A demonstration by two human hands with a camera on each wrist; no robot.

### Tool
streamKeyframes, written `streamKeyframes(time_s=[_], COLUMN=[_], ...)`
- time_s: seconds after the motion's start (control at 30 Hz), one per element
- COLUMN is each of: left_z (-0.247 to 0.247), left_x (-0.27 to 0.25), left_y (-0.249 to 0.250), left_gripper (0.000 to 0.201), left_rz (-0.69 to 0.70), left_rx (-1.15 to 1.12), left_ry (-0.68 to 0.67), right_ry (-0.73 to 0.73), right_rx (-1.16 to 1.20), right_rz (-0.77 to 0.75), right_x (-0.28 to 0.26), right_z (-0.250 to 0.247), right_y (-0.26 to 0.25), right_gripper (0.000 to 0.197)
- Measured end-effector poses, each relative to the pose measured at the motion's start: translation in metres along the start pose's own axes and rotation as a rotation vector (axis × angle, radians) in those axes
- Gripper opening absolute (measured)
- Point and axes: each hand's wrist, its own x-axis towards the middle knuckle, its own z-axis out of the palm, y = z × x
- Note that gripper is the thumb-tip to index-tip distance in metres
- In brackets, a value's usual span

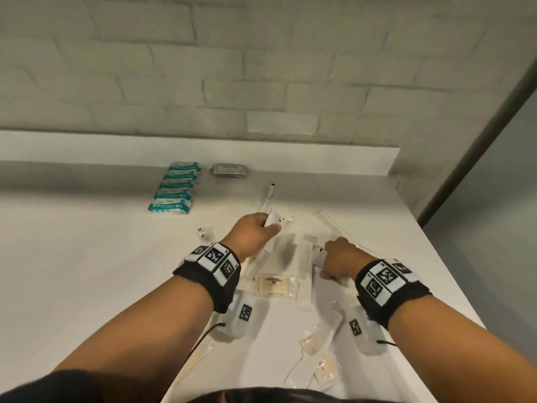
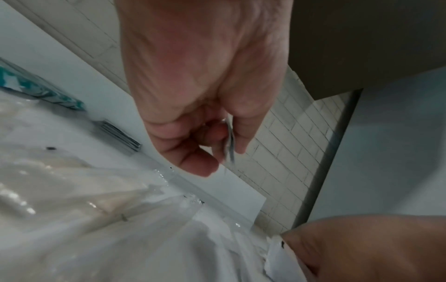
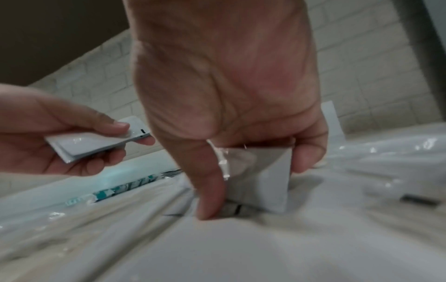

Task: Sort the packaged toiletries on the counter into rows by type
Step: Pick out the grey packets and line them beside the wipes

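L hand [image 1: 252, 234] pinches a small flat white sachet [image 3: 96, 142] between thumb on top and fingers curled under, lifted clear of the counter [image 1: 87, 257], on the far side of the clear-wrap pile [image 1: 279, 274]. R hand [image 1: 338, 261] is down in that same pile, just right of the L hand, thumb and fingers closed on a second white sachet [image 3: 270, 171] that stands on edge among the wrappers; its lower edge looks to be touching the pile, so not fully lifted yet.

Sorted so far, judged from how things lie: a row of teal-and-white packets [image 1: 174, 187] far-left of the pile by the back ledge, w/ a grey flat packet [image 1: 229, 171] just right of that row. The rest of the pile (long clear sleeves, a beige-labelled packet [image 1: 274, 285]) lies loose and overlapping.

Risks from here:
- wrappers are slick and overlapping, so pulling the R sachet up could drag a neighbouring sleeve along or scatter the pile twd the counter's right edge
- both grips are shallow pinches on glossy film; a quick move could let one slip
- many items are white/clear and near alike, so a mis-sort into the wrong row is easy w/o checking labels
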Motion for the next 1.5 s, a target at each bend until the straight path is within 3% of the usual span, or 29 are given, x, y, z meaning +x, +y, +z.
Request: streamKeyframes(time_s=[0.13, 0.27, 0.37, 0.47, 0.53, 0.63, 0.77, 0.93, 1.07, 1.17, 1.3, 1.5], left_z=[-0.009, -0.020, -0.024, -0.024, -0.029, -0.044, -0.061, -0.081, -0.096, -0.107, -0.122, -0.128], left_x=[-0.006, -0.014, -0.022, -0.030, -0.035, -0.042, -0.053, -0.059, -0.061, -0.061, -0.060, -0.060], left_y=[-0.010, -0.014, -0.009, 0.004, 0.015, 0.018, 0.005, -0.011, -0.024, -0.031, -0.035, -0.034], left_gripper=[0.033, 0.034, 0.031, 0.030, 0.040, 0.062, 0.032, 0.037, 0.039, 0.038, 0.029, 0.029], left_rz=[-0.039, -0.086, -0.060, -0.036, -0.043, -0.050, 0.015, 0.051, 0.026, -0.009, -0.017, 0.132], left_rx=[-0.196, -0.548, -0.756, -0.909, -1.066, -1.178, -1.120, -1.066, -1.020, -1.049, -1.109, -1.134], left_ry=[-0.053, -0.051, -0.071, -0.106, -0.180, -0.285, -0.299, -0.231, -0.159, -0.135, -0.156, -0.257], right_ry=[0.014, 0.278, 0.433, 0.257, 0.230, 0.309, 0.391, 0.412, 0.370, 0.488, 0.611, 0.640], right_rx=[0.073, 0.075, 0.562, 1.097, 1.228, 1.288, 1.243, 1.280, 1.331, 1.418, 1.385, 1.341], right_rz=[-0.022, 0.101, -0.025, -0.303, -0.327, -0.309, -0.317, -0.308, -0.383, -0.447, -0.567, -0.570], right_x=[-0.003, -0.019, -0.043, -0.067, -0.069, -0.067, -0.067, -0.063, -0.063, -0.066, -0.069, -0.068], right_z=[0.003, -0.027, -0.065, -0.079, -0.075, -0.065, -0.061, -0.063, -0.063, -0.066, -0.065, -0.054], right_y=[0.001, 0.008, -0.011, -0.055, -0.078, -0.099, -0.116, -0.136, -0.149, -0.152, -0.161, -0.179], right_gripper=[0.034, 0.036, 0.036, 0.017, 0.017, 0.020, 0.025, 0.033, 0.020, 0.011, 0.051, 0.040])
